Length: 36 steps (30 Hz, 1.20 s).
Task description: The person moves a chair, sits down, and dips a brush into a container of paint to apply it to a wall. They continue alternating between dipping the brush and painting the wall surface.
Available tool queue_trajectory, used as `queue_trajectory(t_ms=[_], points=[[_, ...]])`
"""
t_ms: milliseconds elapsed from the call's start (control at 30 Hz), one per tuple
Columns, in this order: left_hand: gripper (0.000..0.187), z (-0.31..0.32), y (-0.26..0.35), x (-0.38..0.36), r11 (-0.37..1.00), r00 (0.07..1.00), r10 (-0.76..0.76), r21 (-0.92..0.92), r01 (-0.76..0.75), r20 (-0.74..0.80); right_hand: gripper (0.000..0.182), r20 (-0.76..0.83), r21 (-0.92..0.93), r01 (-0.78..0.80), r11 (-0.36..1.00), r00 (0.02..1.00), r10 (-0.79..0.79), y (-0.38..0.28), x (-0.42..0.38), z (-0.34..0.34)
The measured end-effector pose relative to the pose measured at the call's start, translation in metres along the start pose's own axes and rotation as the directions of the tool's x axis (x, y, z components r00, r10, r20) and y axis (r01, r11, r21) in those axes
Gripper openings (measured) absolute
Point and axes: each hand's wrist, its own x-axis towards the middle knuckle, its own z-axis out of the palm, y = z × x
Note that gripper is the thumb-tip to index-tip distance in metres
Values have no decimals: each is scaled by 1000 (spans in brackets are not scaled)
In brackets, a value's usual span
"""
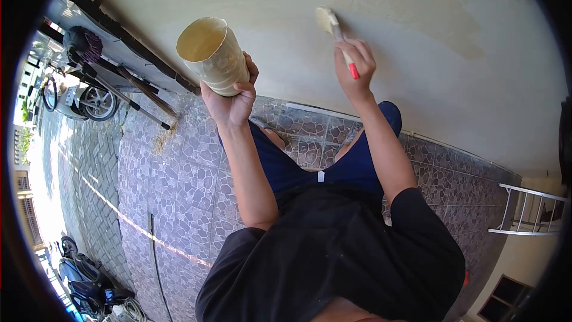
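Observation:
My left hand (233, 92) is wrapped round the lower part of a cut-off plastic container (217, 62), tilted so its open mouth shows cream paint coating the inside. In my right hand (356, 67) is a paintbrush (336, 31), gripped by its handle with the red end pointing down toward me. The cream-coated bristles lie right at the wall (417, 77), whose surface shows darker, wet-looking patches in its upper part and paler areas lower down.
Patterned stone-look tiles (190, 167) cover the floor under my legs. A broom (146, 92) and a long-handled mop (113, 83) lean at the left. Farther left stands a motorbike (89, 102). At the right is an aluminium ladder (530, 210); a stroller-like dark blue item (86, 277) sits lower left.

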Motion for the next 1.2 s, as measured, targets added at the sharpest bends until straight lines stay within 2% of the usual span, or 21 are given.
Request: queue_trajectory(t_ms=[67,133,167,200,233,267,333,367,433,467,567,600,667,700,833,900,933,1000,1033,1100,1200], points=[[63,-11,6,1,1000,1000,30,5,-30,0,23,-52,-67,-83,994,995,80,-1,-20,-26],[64,-24,13,2,1000,1000,11,-24,-11,-8,15,-37,13,-317,948,947,318,-9,-44,-43],[64,-31,17,2,999,1000,18,-33,-19,-16,15,-23,11,-319,948,947,319,-17,-58,-43],[65,-37,21,4,999,1000,18,-26,-18,-6,13,2,195,-632,750,765,644,-23,-75,-41],[66,-43,25,5,1000,1000,19,-18,-19,5,12,92,348,-836,424,481,872,-26,-92,-35],[66,-49,29,7,999,1000,31,-24,-31,2,12,103,341,-839,424,482,870,-24,-109,-27],[67,-60,36,10,1000,999,11,2,-11,38,18,290,511,-846,-149,7,957,-16,-151,-8],[67,-66,38,12,1000,999,27,-3,-27,30,18,301,497,-854,-156,1,954,-11,-169,2],[68,-71,44,15,1000,998,15,20,-16,60,27,369,499,-764,-408,-239,898,-6,-199,26],[68,-72,46,17,999,998,31,23,-33,58,27,381,488,-768,-415,-240,893,-4,-210,39],[68,-75,45,19,999,998,37,23,-38,46,31,182,427,-804,-415,-373,910,-5,-242,74],[68,-76,45,20,999,998,33,29,-35,47,31,190,420,-805,-419,-373,908,11,-279,83],[67,-75,45,25,999,998,35,38,-37,53,38,461,535,-488,-690,-515,722,48,-350,102],[67,-76,45,24,999,998,30,37,-32,56,39,387,448,-576,-683,-564,729,39,-340,111],[64,-87,47,17,1000,995,11,24,-14,104,42,582,331,-461,-823,-587,563,51,-376,134],[65,-94,46,5,999,997,49,18,-50,63,46,741,117,-505,-855,-529,414,50,-384,141],[67,-98,46,-1,996,996,84,12,-84,18,46,741,114,-504,-856,-531,412,47,-377,148],[67,-107,49,-12,994,994,110,11,-110,5,42,676,105,-340,-935,-665,318,41,-366,163],[67,-112,53,-16,994,994,105,18,-105,18,42,673,107,-338,-935,-668,318,48,-375,172],[69,-123,65,-20,992,994,105,67,-107,32,46,691,-60,-348,-935,-691,213,64,-390,193],[70,-131,80,-20,977,989,140,154,-145,45,43,647,-62,-422,-904,-707,285,74,-397,225]])
